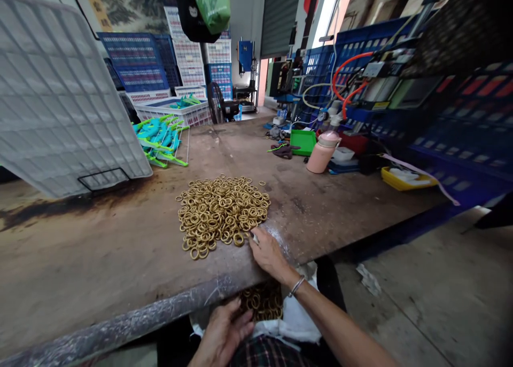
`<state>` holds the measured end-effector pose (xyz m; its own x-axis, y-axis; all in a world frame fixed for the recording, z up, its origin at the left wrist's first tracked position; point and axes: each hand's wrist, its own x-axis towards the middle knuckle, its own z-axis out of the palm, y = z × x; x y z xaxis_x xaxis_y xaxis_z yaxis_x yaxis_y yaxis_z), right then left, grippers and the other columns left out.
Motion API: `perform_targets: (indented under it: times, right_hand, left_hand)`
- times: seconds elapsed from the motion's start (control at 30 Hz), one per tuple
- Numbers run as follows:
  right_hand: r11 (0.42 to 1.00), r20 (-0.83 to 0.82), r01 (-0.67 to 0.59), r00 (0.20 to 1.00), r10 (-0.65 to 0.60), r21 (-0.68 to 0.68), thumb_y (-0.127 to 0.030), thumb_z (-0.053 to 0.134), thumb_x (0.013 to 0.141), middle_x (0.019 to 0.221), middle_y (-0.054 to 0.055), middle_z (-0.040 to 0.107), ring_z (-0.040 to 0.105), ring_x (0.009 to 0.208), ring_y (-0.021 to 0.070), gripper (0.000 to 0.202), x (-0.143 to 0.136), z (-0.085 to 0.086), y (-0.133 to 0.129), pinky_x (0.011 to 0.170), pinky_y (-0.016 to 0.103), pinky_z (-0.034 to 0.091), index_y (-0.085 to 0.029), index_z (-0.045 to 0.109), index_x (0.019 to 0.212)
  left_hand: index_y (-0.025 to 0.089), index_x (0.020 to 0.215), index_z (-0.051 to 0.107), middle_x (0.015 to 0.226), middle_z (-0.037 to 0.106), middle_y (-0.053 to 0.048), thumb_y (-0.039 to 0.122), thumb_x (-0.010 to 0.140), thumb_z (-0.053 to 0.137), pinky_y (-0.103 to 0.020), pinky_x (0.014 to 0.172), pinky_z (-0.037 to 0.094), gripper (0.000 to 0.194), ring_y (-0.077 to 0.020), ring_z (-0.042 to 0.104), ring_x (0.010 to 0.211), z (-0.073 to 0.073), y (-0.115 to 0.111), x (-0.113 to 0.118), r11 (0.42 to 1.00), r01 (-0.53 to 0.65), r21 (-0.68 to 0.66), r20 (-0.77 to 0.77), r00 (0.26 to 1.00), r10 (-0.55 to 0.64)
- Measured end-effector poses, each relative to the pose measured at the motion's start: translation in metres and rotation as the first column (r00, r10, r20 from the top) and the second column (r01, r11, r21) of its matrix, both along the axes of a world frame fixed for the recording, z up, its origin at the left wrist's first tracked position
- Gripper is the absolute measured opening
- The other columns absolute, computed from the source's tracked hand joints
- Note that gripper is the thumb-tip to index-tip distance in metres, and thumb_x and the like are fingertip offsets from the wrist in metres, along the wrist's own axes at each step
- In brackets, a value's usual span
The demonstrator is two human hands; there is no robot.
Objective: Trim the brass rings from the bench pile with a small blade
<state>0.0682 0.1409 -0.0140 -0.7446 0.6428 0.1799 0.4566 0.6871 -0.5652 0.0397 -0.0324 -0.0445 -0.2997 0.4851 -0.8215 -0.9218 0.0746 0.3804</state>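
A heap of brass-coloured metal rings lies on the worn tabletop near its front edge. At the heap's lower right is my right hand, its fingers curled and pressed together beside the rings. Something whitish shows at those fingertips, and I cannot make out what they hold. Below the table edge, my left hand is open, palm turned inward and fingers loosely apart. It is beside a white sack on my lap, where more brass-coloured rings are visible.
A white plastic crate stands on edge at left, beside turquoise and green plastic pieces. A pink bottle, a green tray and a yellow tray sit at right. Behind them is a machine with orange hoses.
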Motion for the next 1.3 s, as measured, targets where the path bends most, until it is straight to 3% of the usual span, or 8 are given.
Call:
perform_targets:
  times: [0.23, 0.47, 0.67, 0.83, 0.93, 1.03, 1.2, 1.3]
  right_hand:
    - [0.937, -0.171, 0.048, 0.979, -0.113, -0.345, -0.024, 0.040, 0.078, 0.062, -0.001, 0.053, 0.048, 0.061, 0.0121, 0.019, 0.009, -0.003, 0.013, 0.060, 0.022, 0.035, -0.017, 0.055, 0.070]
    - [0.882, -0.238, 0.034, 0.957, -0.164, -0.470, -0.024, 0.045, 0.069, 0.062, -0.003, 0.053, 0.046, 0.058, 0.0110, 0.015, 0.013, -0.002, 0.011, 0.057, 0.021, 0.035, -0.016, 0.057, 0.075]
    - [0.703, -0.220, -0.045, 0.962, -0.160, -0.710, -0.026, 0.047, 0.069, 0.049, -0.009, 0.044, 0.031, 0.037, 0.0049, 0.014, 0.018, -0.004, -0.005, 0.040, 0.017, 0.024, -0.019, 0.052, 0.079]
    - [0.423, -0.199, -0.149, 0.977, -0.078, -0.894, -0.025, 0.050, 0.066, 0.046, -0.012, 0.040, 0.022, 0.029, 0.0022, 0.013, 0.021, 0.004, -0.023, 0.031, 0.016, 0.015, -0.020, 0.048, 0.078]
    - [0.267, -0.221, -0.196, 0.973, -0.067, -0.943, -0.026, 0.052, 0.064, 0.046, -0.012, 0.038, 0.019, 0.029, 0.0013, 0.015, 0.022, 0.011, -0.030, 0.029, 0.015, 0.015, -0.020, 0.045, 0.075]
    - [0.157, -0.219, -0.210, 0.975, -0.043, -0.965, -0.026, 0.053, 0.062, 0.049, -0.012, 0.041, 0.020, 0.029, 0.0005, 0.017, 0.024, 0.016, -0.034, 0.029, 0.015, 0.015, -0.020, 0.044, 0.075]
    - [0.087, -0.201, -0.201, 0.980, 0.007, -0.976, -0.026, 0.051, 0.065, 0.050, -0.011, 0.043, 0.020, 0.029, 0.0008, 0.015, 0.024, 0.014, -0.038, 0.030, 0.015, 0.015, -0.021, 0.043, 0.077]
    - [0.168, -0.166, -0.171, 0.985, 0.043, -0.971, -0.030, 0.047, 0.071, 0.051, -0.010, 0.046, 0.023, 0.029, 0.0023, 0.013, 0.022, 0.012, -0.040, 0.031, 0.016, 0.016, -0.021, 0.044, 0.080]
  left_hand:
    - [0.013, 0.083, 0.051, 0.084, 0.062, -0.008, 0.011, 0.076, 0.058, -0.029, 0.055, 0.051, 0.010, -0.0218, 0.066, 0.069, 0.003, -0.004, 0.002, 1.000, 0.001, -0.013, -0.054, 0.999, -0.002]
    - [0.014, 0.072, 0.049, 0.074, 0.060, -0.006, 0.010, 0.074, 0.060, -0.028, 0.052, 0.051, 0.011, -0.0217, 0.066, 0.068, 0.002, -0.009, 0.002, 0.999, -0.038, -0.001, -0.160, 0.987, 0.037]
    - [0.010, 0.082, 0.055, 0.073, 0.062, -0.008, 0.022, 0.070, 0.064, -0.021, 0.043, 0.046, 0.019, -0.0145, 0.061, 0.058, 0.015, -0.017, 0.004, 0.987, 0.160, 0.007, -0.292, 0.944, -0.151]
    - [0.015, 0.089, 0.055, 0.054, 0.050, 0.005, 0.035, 0.073, 0.059, -0.016, 0.034, 0.029, 0.026, -0.0055, 0.038, 0.038, 0.033, -0.011, 0.000, 0.978, 0.204, -0.048, -0.715, 0.677, -0.176]
    - [0.018, 0.103, 0.056, 0.060, 0.049, 0.005, 0.030, 0.076, 0.056, -0.017, 0.042, 0.033, 0.029, -0.0061, 0.040, 0.045, 0.036, -0.003, -0.010, 0.983, 0.169, -0.072, -0.891, 0.433, -0.140]
    - [0.019, 0.105, 0.059, 0.069, 0.057, 0.001, 0.026, 0.078, 0.054, -0.020, 0.053, 0.039, 0.029, -0.0090, 0.048, 0.056, 0.033, 0.002, -0.019, 0.962, 0.253, -0.101, -0.953, 0.252, -0.166]
    - [0.018, 0.090, 0.064, 0.076, 0.063, -0.002, 0.027, 0.080, 0.051, -0.022, 0.061, 0.041, 0.019, -0.0127, 0.054, 0.065, 0.033, 0.004, -0.025, 0.924, 0.355, -0.139, -0.964, 0.167, -0.209]
    - [0.017, 0.083, 0.063, 0.068, 0.061, 0.000, 0.030, 0.081, 0.049, -0.021, 0.057, 0.039, 0.019, -0.0112, 0.051, 0.059, 0.035, 0.004, -0.024, 0.924, 0.353, -0.147, -0.953, 0.201, -0.229]
